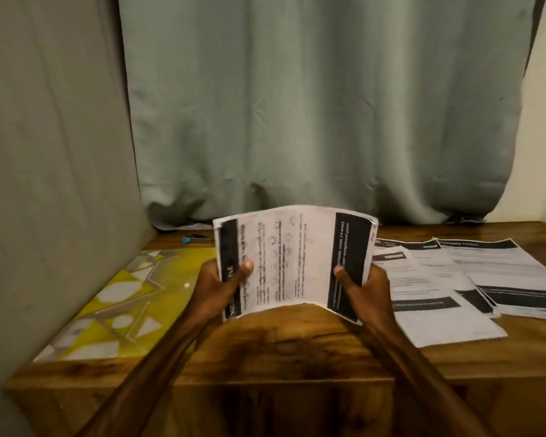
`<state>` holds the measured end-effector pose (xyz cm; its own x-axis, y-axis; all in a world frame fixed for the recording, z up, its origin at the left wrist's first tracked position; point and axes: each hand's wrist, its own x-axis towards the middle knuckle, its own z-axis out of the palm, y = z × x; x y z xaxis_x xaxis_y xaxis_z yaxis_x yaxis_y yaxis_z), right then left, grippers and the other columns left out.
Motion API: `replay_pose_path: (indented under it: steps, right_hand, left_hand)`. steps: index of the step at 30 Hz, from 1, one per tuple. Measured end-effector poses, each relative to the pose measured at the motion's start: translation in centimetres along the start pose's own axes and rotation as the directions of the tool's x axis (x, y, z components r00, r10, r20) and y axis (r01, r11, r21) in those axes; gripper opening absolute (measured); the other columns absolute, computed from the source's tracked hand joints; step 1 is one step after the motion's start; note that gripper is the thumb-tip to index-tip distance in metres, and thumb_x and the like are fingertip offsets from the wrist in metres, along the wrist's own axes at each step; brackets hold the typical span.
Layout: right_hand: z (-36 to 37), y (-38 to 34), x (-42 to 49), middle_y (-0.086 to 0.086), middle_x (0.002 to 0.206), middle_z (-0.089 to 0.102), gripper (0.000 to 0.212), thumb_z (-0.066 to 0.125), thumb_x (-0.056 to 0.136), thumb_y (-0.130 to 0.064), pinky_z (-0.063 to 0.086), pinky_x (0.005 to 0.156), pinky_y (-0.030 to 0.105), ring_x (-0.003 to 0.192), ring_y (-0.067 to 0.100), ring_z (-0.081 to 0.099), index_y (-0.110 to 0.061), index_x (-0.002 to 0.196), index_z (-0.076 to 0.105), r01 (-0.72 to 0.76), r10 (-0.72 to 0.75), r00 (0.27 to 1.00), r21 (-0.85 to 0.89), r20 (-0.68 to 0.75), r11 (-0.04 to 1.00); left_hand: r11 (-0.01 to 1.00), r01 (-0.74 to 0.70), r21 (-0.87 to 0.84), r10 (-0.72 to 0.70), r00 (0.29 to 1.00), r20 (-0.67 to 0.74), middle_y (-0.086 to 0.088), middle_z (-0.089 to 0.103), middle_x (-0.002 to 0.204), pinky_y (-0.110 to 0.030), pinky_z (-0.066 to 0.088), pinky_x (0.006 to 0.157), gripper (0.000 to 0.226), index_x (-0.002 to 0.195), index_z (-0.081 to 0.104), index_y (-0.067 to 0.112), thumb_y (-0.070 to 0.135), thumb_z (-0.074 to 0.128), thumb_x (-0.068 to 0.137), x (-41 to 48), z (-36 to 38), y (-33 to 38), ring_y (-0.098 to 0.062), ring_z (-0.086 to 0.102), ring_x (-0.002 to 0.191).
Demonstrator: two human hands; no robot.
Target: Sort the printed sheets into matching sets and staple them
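A bowed stack of printed sheets is held mid-frame above the wooden table. The left hand and right hand each grip a side edge, thumbs on top. Loose sheets fan across the table at right. A yellow patterned mat lies at left, and a small blue-ended object sits by the grey-green curtain behind.

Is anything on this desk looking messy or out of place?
The loose sheets on the right of the table lie fanned and crooked, overlapping rather than squared. The stack gripped by the left hand and right hand bows in the middle.
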<state>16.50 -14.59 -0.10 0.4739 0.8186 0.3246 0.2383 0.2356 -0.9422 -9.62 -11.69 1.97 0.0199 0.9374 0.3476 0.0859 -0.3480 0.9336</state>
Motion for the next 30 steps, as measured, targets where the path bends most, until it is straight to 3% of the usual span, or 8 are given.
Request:
replay_pose_path:
  steps: [3,6,10,14,19,23,27,30]
  right_hand:
    - [0.1,1.0,-0.8,0.009,0.125,0.068,0.049,0.074,0.091,-0.030,0.058,0.092,0.045,0.107,0.025,0.067,-0.013,0.135,0.058,-0.013,0.013,1.000,0.007,-0.013,1.000]
    - [0.1,0.7,-0.9,0.003,0.119,0.068,0.047,0.075,0.090,-0.030,0.059,0.090,0.042,0.103,0.021,0.068,-0.015,0.132,0.059,0.000,0.002,0.999,0.032,-0.045,0.999]
    - [0.3,2.1,-2.1,0.010,0.124,0.068,0.049,0.075,0.090,-0.030,0.059,0.089,0.041,0.106,0.026,0.069,-0.012,0.132,0.058,0.022,-0.021,1.000,-0.076,0.020,0.997]
    - [-0.4,0.1,-0.5,-0.001,0.118,0.065,0.046,0.076,0.090,-0.025,0.057,0.092,0.041,0.104,0.021,0.067,-0.017,0.131,0.057,-0.015,0.029,0.989,-0.099,0.142,0.995]
    - [-3.3,-2.0,3.1,0.004,0.107,0.077,0.048,0.083,0.081,-0.015,0.062,0.067,0.032,0.087,0.022,0.077,-0.017,0.124,0.063,-0.164,0.123,0.933,0.097,0.338,0.982]
    - [-4.4,-1.8,6.4,0.012,0.107,0.077,0.055,0.087,0.073,-0.008,0.061,0.085,0.042,0.096,0.029,0.075,-0.017,0.122,0.064,-0.208,0.161,0.904,0.078,0.396,0.975]
    - [-3.5,-1.8,8.2,0.011,0.100,0.077,0.056,0.093,0.066,-0.006,0.059,0.091,0.045,0.097,0.030,0.074,-0.012,0.116,0.068,0.036,0.072,0.875,-0.213,0.478,0.976]
    - [-0.6,-2.4,9.0,0.005,0.105,0.075,0.058,0.097,0.062,-0.014,0.059,0.093,0.042,0.100,0.023,0.073,-0.012,0.113,0.068,0.217,-0.025,0.832,-0.283,0.555,0.934]
  left_hand:
    - [1.000,-0.008,-0.029,0.007,1.000,-0.014,0.014,0.077,0.087,-0.018,0.058,0.062,0.018,0.112,0.069,0.020,0.018,0.070,0.094,-0.5,0.0,-0.7,-0.006,0.075,0.083]
    - [0.998,-0.063,0.000,0.063,0.998,-0.026,0.017,0.076,0.086,-0.018,0.058,0.065,0.018,0.113,0.068,0.024,0.022,0.069,0.095,0.1,-0.6,-0.2,-0.006,0.075,0.086]
    - [0.999,-0.032,0.020,0.031,0.999,0.015,0.021,0.076,0.083,-0.018,0.058,0.064,0.014,0.108,0.068,0.027,0.019,0.066,0.097,-0.7,-0.3,-1.4,-0.008,0.076,0.086]
    - [0.995,-0.049,0.085,0.044,0.997,0.067,0.016,0.078,0.086,-0.020,0.059,0.064,0.014,0.110,0.069,0.020,0.017,0.066,0.097,0.9,-2.0,-0.1,-0.011,0.076,0.085]
    - [0.981,0.129,0.148,-0.165,0.949,0.270,-0.007,0.079,0.103,-0.040,0.063,0.079,0.025,0.117,0.069,0.012,0.017,0.071,0.093,3.6,-5.1,2.0,-0.026,0.076,0.093]
    - [0.965,0.204,0.166,-0.253,0.895,0.367,-0.012,0.077,0.107,-0.036,0.063,0.073,0.027,0.117,0.068,0.011,0.011,0.072,0.091,5.2,-5.9,2.3,-0.029,0.076,0.093]
    - [0.937,0.207,0.282,-0.321,0.831,0.454,-0.013,0.076,0.110,-0.043,0.062,0.084,0.033,0.120,0.067,0.010,0.012,0.075,0.088,6.8,-5.0,1.8,-0.033,0.075,0.098]
    - [0.924,0.195,0.329,-0.347,0.790,0.506,-0.011,0.077,0.108,-0.036,0.063,0.074,0.033,0.121,0.065,0.009,0.011,0.075,0.089,7.7,-3.7,1.4,-0.027,0.076,0.093]
